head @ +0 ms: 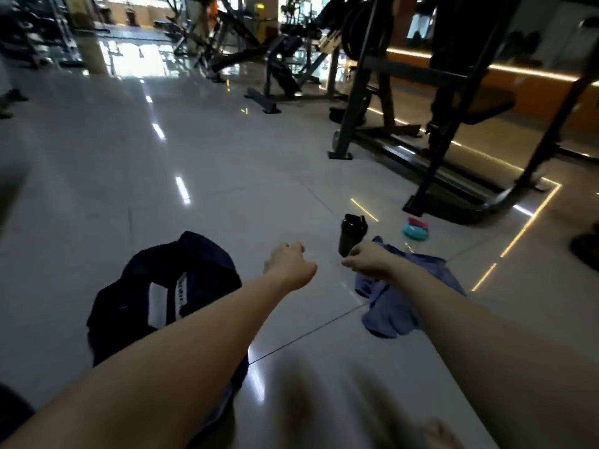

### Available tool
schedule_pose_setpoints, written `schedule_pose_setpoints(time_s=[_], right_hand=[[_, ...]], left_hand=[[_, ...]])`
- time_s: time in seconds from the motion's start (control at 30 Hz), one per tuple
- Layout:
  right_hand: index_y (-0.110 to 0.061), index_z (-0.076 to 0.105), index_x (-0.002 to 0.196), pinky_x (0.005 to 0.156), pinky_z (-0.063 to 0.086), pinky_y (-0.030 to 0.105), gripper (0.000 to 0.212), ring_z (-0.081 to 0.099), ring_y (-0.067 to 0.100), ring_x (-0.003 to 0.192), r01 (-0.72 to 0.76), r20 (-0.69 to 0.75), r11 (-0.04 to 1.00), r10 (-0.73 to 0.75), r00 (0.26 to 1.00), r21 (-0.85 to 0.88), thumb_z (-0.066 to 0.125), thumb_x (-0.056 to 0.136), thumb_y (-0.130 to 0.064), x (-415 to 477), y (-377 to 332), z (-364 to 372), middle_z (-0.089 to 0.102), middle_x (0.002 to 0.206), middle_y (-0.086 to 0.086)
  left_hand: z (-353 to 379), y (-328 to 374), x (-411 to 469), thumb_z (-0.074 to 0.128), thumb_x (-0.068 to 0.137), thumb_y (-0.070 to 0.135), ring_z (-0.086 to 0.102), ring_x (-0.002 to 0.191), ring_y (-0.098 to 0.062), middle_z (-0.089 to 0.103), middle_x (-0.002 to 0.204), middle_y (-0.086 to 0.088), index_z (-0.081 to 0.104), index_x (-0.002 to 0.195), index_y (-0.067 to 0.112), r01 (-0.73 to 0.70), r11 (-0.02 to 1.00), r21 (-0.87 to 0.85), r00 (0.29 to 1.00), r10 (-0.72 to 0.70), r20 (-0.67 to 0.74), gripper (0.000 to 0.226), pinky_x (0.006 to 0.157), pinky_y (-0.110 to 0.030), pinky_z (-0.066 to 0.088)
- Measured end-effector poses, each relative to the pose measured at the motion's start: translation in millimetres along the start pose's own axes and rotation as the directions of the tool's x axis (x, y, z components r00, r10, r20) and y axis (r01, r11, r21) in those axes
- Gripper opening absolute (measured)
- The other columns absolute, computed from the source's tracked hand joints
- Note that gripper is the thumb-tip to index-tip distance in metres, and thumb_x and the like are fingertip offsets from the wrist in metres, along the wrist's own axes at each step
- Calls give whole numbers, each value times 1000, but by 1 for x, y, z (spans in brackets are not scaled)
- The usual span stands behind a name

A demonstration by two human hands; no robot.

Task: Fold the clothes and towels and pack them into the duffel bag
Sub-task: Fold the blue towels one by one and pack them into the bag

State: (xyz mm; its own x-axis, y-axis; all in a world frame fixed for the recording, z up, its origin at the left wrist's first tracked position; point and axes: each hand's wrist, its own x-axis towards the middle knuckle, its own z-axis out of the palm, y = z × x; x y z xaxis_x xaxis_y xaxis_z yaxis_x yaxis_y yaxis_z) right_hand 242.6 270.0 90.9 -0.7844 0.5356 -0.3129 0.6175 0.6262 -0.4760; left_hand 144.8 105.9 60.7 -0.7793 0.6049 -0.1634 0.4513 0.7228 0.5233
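**While both arms reach out, the cloth waits on the floor**

The left hand (290, 265) is curled into a loose fist, holding nothing. The right hand (366, 257) pinches closed above the blue towel (389, 306), beside a black bottle (351, 233). The dark duffel bag (155, 293) lies left.

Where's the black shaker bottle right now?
The black shaker bottle stands upright on the floor right of centre, just beyond the right hand, beside the blue towel.
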Motion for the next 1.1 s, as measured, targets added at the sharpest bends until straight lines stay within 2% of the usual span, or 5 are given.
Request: schedule_pose_setpoints(time_s=[0.27,0.43,0.6,0.83,1.1], right_hand=[[-12,40,64,51,28,30,31,40,23,62,-224,-10,969,224,974,-108,48,92,-2,45,140,13,45,68,12],[-15,54,99,74,52,37,4,58,29,85,-251,84,961,262,961,-118,54,95,-17,73,219,60,62,100,11],[-24,29,154,98,48,42,69,51,37,124,-230,143,940,271,952,-253,61,93,-23,85,261,115,41,148,11],[-16,49,87,74,40,35,12,58,30,101,-250,120,846,342,932,-471,56,96,-11,69,253,129,50,87,3],[-15,49,103,75,53,40,11,56,29,82,-292,-105,947,279,954,-136,56,97,-21,45,227,76,58,96,7]], left_hand=[[109,58,62,60,97,33,51,130,-29,50,148,-10,48,144,14,-156,988,-7,946,151,288,52,103,-36,42],[190,74,91,55,98,27,56,120,-32,58,135,-11,59,131,13,-291,952,92,886,232,401,36,98,-39,48],[264,49,108,61,91,36,44,131,-32,45,147,-5,48,141,23,-595,750,288,738,370,564,53,109,-44,37],[280,38,106,55,92,15,53,114,-32,56,126,-10,59,126,13,-723,505,471,689,477,546,34,96,-40,40],[180,76,140,54,89,14,63,89,-36,66,95,-16,57,95,9,-311,936,-162,910,343,235,8,78,-43,53]])
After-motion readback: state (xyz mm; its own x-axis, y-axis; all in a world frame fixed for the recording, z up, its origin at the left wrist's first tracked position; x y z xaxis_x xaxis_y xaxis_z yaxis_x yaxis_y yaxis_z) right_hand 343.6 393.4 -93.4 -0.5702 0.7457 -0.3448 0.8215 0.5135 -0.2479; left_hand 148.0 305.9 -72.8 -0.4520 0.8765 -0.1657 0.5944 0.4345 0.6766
